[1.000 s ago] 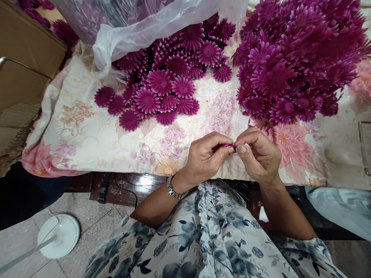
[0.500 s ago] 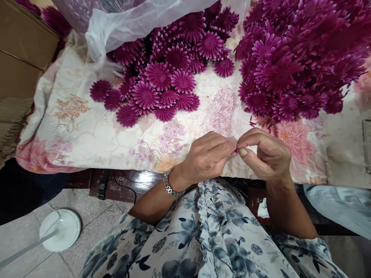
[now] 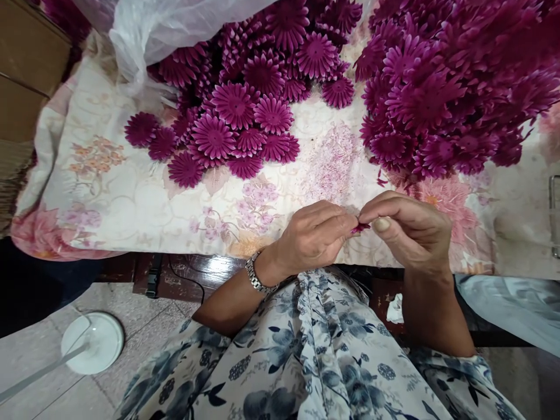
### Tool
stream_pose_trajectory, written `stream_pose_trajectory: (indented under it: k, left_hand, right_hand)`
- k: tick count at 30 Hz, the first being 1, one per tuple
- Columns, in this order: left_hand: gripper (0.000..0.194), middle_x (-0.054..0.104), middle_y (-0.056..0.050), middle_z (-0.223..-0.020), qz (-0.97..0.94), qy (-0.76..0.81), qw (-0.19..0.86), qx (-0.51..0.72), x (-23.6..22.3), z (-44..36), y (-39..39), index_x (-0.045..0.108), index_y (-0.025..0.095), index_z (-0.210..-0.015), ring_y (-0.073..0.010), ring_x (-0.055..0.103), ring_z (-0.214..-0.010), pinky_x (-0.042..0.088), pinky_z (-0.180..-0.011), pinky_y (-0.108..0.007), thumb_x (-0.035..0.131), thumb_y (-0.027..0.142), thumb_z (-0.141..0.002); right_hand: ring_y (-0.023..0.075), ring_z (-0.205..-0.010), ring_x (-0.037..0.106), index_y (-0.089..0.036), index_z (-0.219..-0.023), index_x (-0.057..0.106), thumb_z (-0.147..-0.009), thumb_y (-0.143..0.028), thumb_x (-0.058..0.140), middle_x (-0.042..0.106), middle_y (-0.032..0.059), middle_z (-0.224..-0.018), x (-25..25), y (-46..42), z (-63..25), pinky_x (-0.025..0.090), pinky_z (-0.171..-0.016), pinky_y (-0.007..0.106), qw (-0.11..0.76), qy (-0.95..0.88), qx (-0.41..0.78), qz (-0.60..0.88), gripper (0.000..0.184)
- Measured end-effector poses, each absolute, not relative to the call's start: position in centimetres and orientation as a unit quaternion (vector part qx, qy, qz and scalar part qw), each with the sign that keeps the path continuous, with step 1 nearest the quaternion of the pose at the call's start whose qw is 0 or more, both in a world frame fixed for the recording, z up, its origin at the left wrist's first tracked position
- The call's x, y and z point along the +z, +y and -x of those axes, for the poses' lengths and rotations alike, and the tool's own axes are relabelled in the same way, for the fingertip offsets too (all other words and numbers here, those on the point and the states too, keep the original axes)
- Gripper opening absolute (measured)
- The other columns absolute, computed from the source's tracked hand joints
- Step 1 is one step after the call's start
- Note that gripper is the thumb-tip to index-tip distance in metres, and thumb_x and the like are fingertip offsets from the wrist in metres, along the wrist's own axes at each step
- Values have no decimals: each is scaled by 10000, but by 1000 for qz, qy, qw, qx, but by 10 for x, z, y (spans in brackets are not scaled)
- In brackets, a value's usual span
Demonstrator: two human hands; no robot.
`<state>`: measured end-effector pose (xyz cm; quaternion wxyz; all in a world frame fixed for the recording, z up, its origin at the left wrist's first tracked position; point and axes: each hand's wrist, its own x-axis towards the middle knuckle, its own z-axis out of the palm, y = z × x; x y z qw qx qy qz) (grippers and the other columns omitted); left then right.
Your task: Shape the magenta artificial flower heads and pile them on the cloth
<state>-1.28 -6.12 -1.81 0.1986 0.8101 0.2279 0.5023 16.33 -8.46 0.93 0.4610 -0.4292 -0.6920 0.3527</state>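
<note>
Right hand (image 3: pixel 413 236): shifted rightward — can't tell if its fingers (image 3: pixel 389 228) pinch
Left hand (image 3: pixel 317 239): pinching a small magenta piece (image 3: pixel 361 228)
Flowers (image 3: pixel 236 106): heaped on the counter (image 3: pixel 144 204)

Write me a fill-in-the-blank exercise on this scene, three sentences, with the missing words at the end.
1. The metal watch-style band is worn on the person's ____ wrist.
2. Between the left hand and the right hand shows a small piece coloured like the flower heads: ____.
3. The translucent plastic runs off the picture's ____ edge.

Missing words: left; purple; top.
</note>
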Motion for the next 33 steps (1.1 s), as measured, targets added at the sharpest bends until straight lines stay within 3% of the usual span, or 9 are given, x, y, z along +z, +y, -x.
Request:
stream_pose_trajectory:
  k: [9,17,24,27,33]
  left_hand:
    - [80,678,-49,-750,-811,229,186,506,-21,13,-59,602,144,-885,-135,651,-706,555,-642,-248,611,131,-807]
    - [43,635,-25,-657,-826,232,150,491,-20,13,-60,574,162,-799,-134,638,-648,547,-613,-252,603,130,-808]
    - [134,639,-22,-643,-839,234,103,480,-15,13,-62,585,172,-796,-130,616,-631,560,-661,-283,508,62,-798]
    - [90,673,-29,-700,-819,248,162,492,-12,10,-63,619,174,-828,-126,633,-663,550,-654,-266,552,113,-822]
    - [56,687,-22,-761,-640,321,458,527,-6,11,-59,684,177,-853,-88,613,-649,500,-591,-212,652,169,-808]
  right_hand:
    - [122,-679,604,-198,-831,656,-776,-96,630,645,2,-724,8,-80,-167,466,-614,274,435,-720,352,410,119]
    - [86,-604,547,-181,-755,589,-814,-128,560,593,-20,-673,5,-86,-161,423,-554,232,404,-680,400,463,84]
    - [56,-529,467,-176,-721,542,-825,-147,516,527,-47,-615,0,-86,-149,375,-480,185,404,-604,492,479,110]
    - [65,-540,495,-179,-735,560,-830,-153,528,540,-42,-623,3,-82,-155,387,-490,198,420,-601,499,461,105]
    - [166,-815,596,-196,-953,650,-865,-341,571,637,51,-854,10,-77,-171,473,-713,318,438,-691,347,460,187]
